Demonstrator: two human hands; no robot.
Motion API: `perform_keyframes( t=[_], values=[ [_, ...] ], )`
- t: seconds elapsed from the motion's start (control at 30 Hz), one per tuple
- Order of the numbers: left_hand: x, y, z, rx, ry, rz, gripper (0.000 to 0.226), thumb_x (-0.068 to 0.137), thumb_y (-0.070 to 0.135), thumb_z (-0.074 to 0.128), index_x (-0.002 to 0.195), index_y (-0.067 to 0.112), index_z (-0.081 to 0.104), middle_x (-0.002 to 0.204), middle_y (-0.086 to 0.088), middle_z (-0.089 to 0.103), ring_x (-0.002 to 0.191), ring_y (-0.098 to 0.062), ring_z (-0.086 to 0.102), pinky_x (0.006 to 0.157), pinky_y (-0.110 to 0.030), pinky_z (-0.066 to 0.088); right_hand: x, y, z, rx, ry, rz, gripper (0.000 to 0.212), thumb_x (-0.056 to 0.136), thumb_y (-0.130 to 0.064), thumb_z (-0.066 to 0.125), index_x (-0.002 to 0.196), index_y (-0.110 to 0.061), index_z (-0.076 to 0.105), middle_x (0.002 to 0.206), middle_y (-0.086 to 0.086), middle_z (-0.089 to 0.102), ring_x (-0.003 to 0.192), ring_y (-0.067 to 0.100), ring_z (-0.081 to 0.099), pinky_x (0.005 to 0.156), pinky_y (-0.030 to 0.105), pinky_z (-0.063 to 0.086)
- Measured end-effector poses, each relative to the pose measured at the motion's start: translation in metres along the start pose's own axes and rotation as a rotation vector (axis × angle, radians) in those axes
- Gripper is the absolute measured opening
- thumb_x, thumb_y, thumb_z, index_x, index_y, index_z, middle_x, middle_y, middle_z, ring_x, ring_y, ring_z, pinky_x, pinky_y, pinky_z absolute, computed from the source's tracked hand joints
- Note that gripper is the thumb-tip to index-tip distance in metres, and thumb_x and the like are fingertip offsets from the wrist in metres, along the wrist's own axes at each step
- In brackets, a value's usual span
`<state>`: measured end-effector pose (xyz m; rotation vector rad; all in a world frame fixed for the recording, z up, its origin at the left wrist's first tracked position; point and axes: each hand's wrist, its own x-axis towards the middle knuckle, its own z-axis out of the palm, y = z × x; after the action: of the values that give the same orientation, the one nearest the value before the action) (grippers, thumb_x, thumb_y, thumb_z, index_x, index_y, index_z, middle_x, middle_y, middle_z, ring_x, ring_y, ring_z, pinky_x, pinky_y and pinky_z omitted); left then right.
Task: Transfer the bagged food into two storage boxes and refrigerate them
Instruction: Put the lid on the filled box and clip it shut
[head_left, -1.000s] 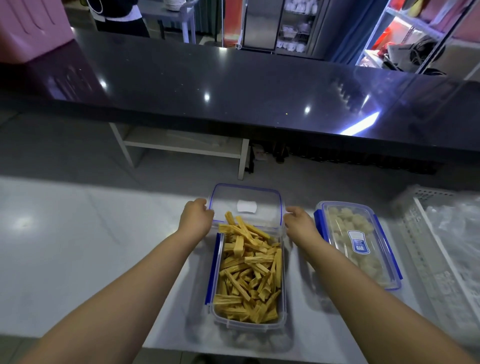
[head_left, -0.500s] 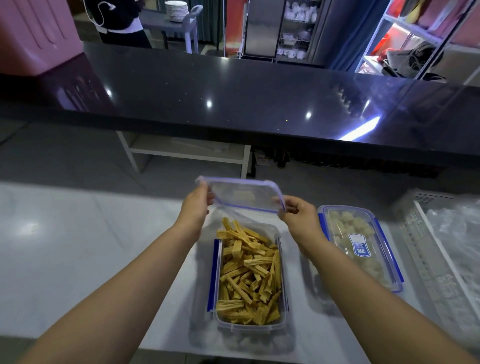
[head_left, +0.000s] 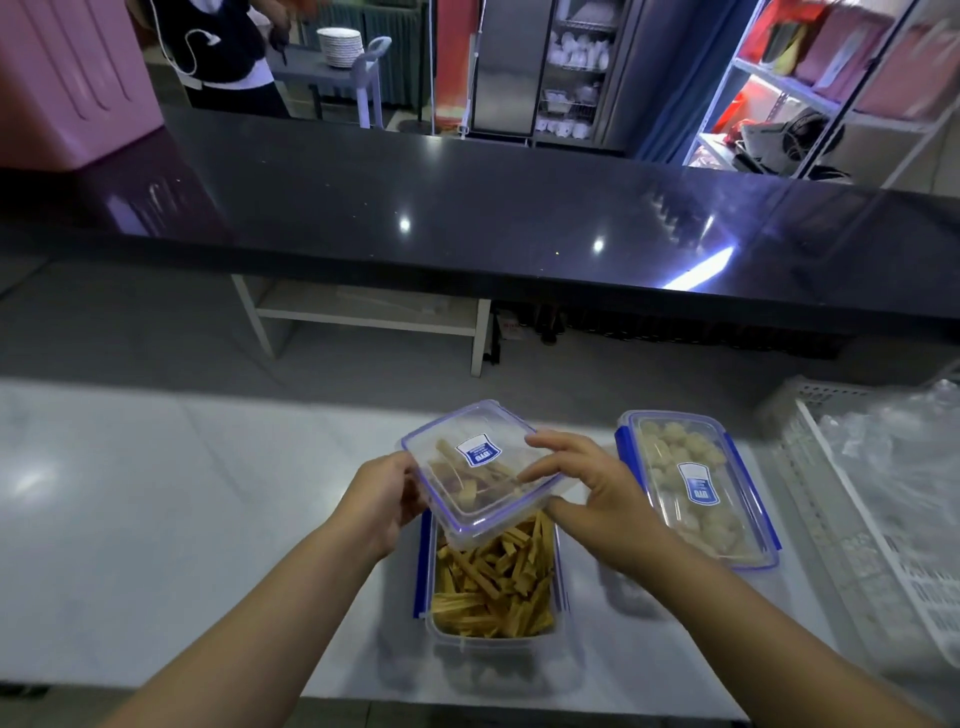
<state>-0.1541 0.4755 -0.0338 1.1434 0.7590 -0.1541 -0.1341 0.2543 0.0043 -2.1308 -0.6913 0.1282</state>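
Note:
A clear storage box (head_left: 493, 631) with blue clips stands on the white counter (head_left: 156, 519), filled with yellow tofu-skin sticks (head_left: 493, 587). Both hands hold its clear, blue-rimmed lid (head_left: 478, 467) tilted and turned askew over the box's far half. My left hand (head_left: 384, 499) grips the lid's left edge. My right hand (head_left: 592, 493) holds the right edge, fingers on top and thumb beneath. To the right lies a second box (head_left: 696, 488) with its lid on, holding pale round food pieces.
A white slotted basket (head_left: 857, 519) with crumpled clear plastic bags (head_left: 904, 441) sits at the right edge. A black glossy counter (head_left: 467, 218) runs across behind. A person stands beyond it at top left, with a pink container (head_left: 67, 78) on the left.
The lid lay flat on the counter behind the box. Both hands lifted it, turned it label side up and brought it toward me over the box.

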Motion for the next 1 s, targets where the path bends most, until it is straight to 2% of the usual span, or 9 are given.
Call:
perform_keyframes(
  t=[0.07, 0.17, 0.3, 0.37, 0.5, 0.6, 0.7, 0.83, 1.0],
  values=[
    [-0.006, -0.004, -0.003, 0.05, -0.031, -0.012, 0.029, 0.085, 0.003, 0.04, 0.067, 0.004, 0.063, 0.048, -0.003, 0.058, 0.039, -0.013, 0.049, 0.041, -0.021, 0.046, -0.006, -0.004, -0.001, 0.009, -0.054, -0.01, 0.042, 0.077, -0.014, 0.074, 0.108, -0.039, 0.063, 0.134, -0.022, 0.046, 0.13, -0.007, 0.033, 0.101, 0.016, 0.035],
    [-0.013, -0.007, -0.003, 0.143, -0.078, -0.02, 0.032, 0.085, 0.004, 0.042, 0.06, 0.006, 0.062, 0.048, -0.001, 0.056, 0.045, -0.015, 0.051, 0.049, -0.025, 0.047, -0.012, -0.004, -0.007, -0.001, -0.324, 0.093, 0.068, 0.074, -0.031, 0.078, 0.13, -0.049, 0.043, 0.148, -0.026, 0.022, 0.137, -0.01, 0.011, 0.107, 0.019, 0.027],
    [-0.02, -0.004, 0.005, 0.273, -0.137, 0.043, 0.022, 0.089, 0.009, 0.048, 0.075, 0.004, 0.063, 0.05, 0.003, 0.061, 0.042, -0.008, 0.056, 0.051, -0.024, 0.048, -0.021, 0.005, -0.015, 0.055, -0.553, 0.216, 0.084, 0.071, -0.035, 0.079, 0.135, -0.057, 0.029, 0.149, -0.032, 0.007, 0.135, -0.012, 0.002, 0.105, 0.013, 0.024],
    [-0.02, -0.004, 0.007, 0.326, -0.146, 0.065, 0.019, 0.09, 0.012, 0.048, 0.078, 0.005, 0.06, 0.05, 0.003, 0.061, 0.041, -0.008, 0.054, 0.051, -0.022, 0.048, -0.022, 0.01, -0.012, 0.236, -0.44, 0.303, 0.073, 0.072, -0.032, 0.078, 0.13, -0.054, 0.039, 0.149, -0.027, 0.016, 0.135, -0.003, 0.02, 0.094, 0.008, 0.037],
    [-0.021, -0.007, 0.008, 0.461, -0.13, 0.096, 0.024, 0.09, 0.02, 0.049, 0.09, 0.001, 0.062, 0.071, -0.008, 0.068, 0.06, -0.019, 0.062, 0.064, -0.031, 0.053, -0.021, 0.023, 0.01, 0.47, -0.01, 0.587, 0.048, 0.088, -0.024, 0.063, 0.131, -0.037, 0.045, 0.143, -0.003, 0.041, 0.132, 0.016, 0.038, 0.097, 0.028, 0.042],
    [-0.026, -0.009, 0.007, 0.528, -0.113, 0.125, 0.022, 0.092, 0.025, 0.05, 0.088, 0.006, 0.062, 0.068, -0.003, 0.067, 0.053, -0.013, 0.064, 0.052, -0.025, 0.051, -0.023, 0.024, 0.026, 0.558, 0.008, 0.713, 0.053, 0.092, -0.03, 0.056, 0.141, -0.026, 0.036, 0.134, -0.001, 0.051, 0.11, 0.016, 0.059, 0.081, 0.031, 0.056],
    [-0.03, -0.01, 0.004, 0.588, -0.138, 0.177, 0.023, 0.093, 0.028, 0.049, 0.087, 0.01, 0.062, 0.066, 0.001, 0.065, 0.044, -0.007, 0.06, 0.046, -0.021, 0.046, -0.023, 0.016, 0.036, 0.634, 0.018, 0.71, 0.032, 0.093, -0.032, 0.055, 0.124, -0.027, 0.052, 0.105, -0.007, 0.068, 0.085, 0.012, 0.071, 0.062, 0.025, 0.057],
    [-0.034, -0.015, -0.003, 0.637, -0.171, 0.206, 0.026, 0.093, 0.035, 0.048, 0.093, 0.014, 0.063, 0.073, 0.0, 0.068, 0.049, -0.008, 0.062, 0.047, -0.02, 0.047, -0.03, 0.011, 0.043, 0.694, 0.121, 0.691, 0.014, 0.092, -0.025, 0.058, 0.103, -0.033, 0.059, 0.094, -0.006, 0.072, 0.079, 0.01, 0.071, 0.058, 0.026, 0.056],
    [-0.035, -0.025, -0.01, 0.697, -0.171, 0.246, 0.026, 0.095, 0.03, 0.044, 0.094, 0.015, 0.064, 0.083, -0.004, 0.07, 0.063, -0.016, 0.067, 0.052, -0.028, 0.054, -0.042, 0.012, 0.05, 0.699, 0.17, 0.665, 0.021, 0.09, -0.019, 0.059, 0.104, -0.034, 0.059, 0.098, -0.007, 0.07, 0.083, 0.011, 0.071, 0.062, 0.026, 0.057]
  ],
)
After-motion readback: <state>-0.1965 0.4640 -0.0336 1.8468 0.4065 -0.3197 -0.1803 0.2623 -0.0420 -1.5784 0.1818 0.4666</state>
